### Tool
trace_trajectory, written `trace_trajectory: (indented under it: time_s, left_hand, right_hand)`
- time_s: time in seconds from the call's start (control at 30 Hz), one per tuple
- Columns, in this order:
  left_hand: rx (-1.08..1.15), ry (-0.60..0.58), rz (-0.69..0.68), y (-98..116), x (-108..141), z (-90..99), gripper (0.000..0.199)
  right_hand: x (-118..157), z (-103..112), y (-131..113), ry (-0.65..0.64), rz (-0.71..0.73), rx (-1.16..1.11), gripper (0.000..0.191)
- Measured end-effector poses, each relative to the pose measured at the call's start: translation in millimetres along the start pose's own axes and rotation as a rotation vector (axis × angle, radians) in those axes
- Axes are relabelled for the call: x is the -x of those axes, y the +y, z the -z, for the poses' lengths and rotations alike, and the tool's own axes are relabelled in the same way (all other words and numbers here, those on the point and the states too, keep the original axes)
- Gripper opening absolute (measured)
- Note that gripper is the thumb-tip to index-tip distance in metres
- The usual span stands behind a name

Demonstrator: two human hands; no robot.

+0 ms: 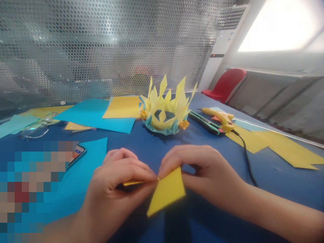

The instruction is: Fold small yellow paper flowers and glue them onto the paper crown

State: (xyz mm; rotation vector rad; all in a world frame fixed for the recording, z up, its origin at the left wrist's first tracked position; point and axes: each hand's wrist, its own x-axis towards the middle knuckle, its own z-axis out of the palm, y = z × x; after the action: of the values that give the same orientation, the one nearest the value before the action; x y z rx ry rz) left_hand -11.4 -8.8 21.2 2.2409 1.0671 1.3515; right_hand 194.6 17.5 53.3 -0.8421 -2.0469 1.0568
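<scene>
A folded piece of yellow paper (pixel 169 192) is pinched between both my hands above the blue table (pixel 141 148). My left hand (pixel 124 180) grips one end, with a yellow edge showing between its thumb and fingers. My right hand (pixel 199 165) is closed on the paper at the fold, its fingertips meeting those of the left. A flap of the paper hangs down toward me. Just beyond my hands stands a paper crown (pixel 167 108) with pale yellow points, a light blue base and orange pieces at its sides.
Right of the crown lie a dark green-handled tool (pixel 206 123) and a yellow glue gun (pixel 220 116) with a black cord. Yellow sheets (pixel 286 148) spread at right. Blue sheets (pixel 88 113), glasses (pixel 35 130) and a phone (pixel 78 153) lie left. A perforated metal panel (pixel 113 50) rises behind.
</scene>
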Motion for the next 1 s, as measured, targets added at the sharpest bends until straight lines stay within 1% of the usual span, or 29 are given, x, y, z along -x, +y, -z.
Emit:
trace_trajectory:
  time_s: [0.1,0.2,0.27,0.37,0.4,0.47,0.5,0.53,0.6,0.67,0.7,0.73,0.77,0.9,0.93,1.0]
  left_hand:
    - [-0.036,-0.045,-0.019,2.9,-1.7,1.5,0.016]
    - [-0.074,-0.035,0.005,2.0,1.7,1.4,0.019]
    - [-0.101,0.018,0.049,-0.2,5.3,0.1,0.023]
    - [-0.117,0.173,0.128,-3.1,6.9,-2.6,0.044]
    - [-0.147,0.224,0.122,-3.6,5.8,-3.4,0.048]
    - [-0.278,0.252,0.056,-3.7,2.5,-4.3,0.041]
    - [-0.35,0.233,0.017,-3.5,0.9,-4.6,0.033]
    - [-0.4,0.182,-0.017,-3.1,-0.3,-4.8,0.026]
    - [-0.406,0.006,-0.05,-2.5,-1.0,-5.3,0.021]
    - [-0.338,-0.195,-0.036,-2.3,0.1,-6.5,0.021]
    - [-0.314,-0.273,-0.023,-2.5,1.1,-7.5,0.019]
    - [-0.309,-0.326,-0.016,-2.9,2.1,-8.6,0.018]
    - [-0.32,-0.343,-0.023,-3.4,3.2,-9.9,0.018]
    - [-0.402,-0.298,-0.112,-5.9,6.3,-14.7,0.021]
    - [-0.417,-0.302,-0.114,-6.3,6.6,-15.3,0.022]
    - [-0.438,-0.346,-0.102,-6.4,6.2,-15.7,0.024]
  right_hand:
    - [0.4,-0.8,-1.0,0.0,-0.046,-0.024,0.018]
    - [-0.9,1.3,-1.5,0.017,-0.095,0.001,0.019]
    - [-3.4,3.4,0.3,0.03,-0.157,0.015,0.017]
    - [-7.9,5.5,6.6,0.052,-0.302,-0.02,0.006]
    - [-9.0,5.8,9.0,0.067,-0.35,-0.014,0.013]
    - [-10.0,6.0,13.1,0.087,-0.416,0.062,0.028]
    - [-9.9,6.1,14.4,0.088,-0.429,0.123,0.032]
    - [-9.6,6.1,15.1,0.084,-0.429,0.184,0.033]
    - [-8.4,6.2,15.1,0.065,-0.403,0.287,0.032]
    - [-7.1,6.3,14.0,0.052,-0.365,0.377,0.03]
    - [-6.7,6.5,13.4,0.046,-0.352,0.414,0.029]
    - [-6.4,6.7,12.8,0.037,-0.349,0.444,0.028]
    - [-6.2,6.9,12.3,0.025,-0.357,0.466,0.027]
    - [-6.1,7.5,11.0,-0.029,-0.435,0.498,0.022]
    - [-6.1,7.4,10.9,-0.038,-0.445,0.502,0.021]
    - [-6.1,7.0,11.2,-0.043,-0.453,0.512,0.021]
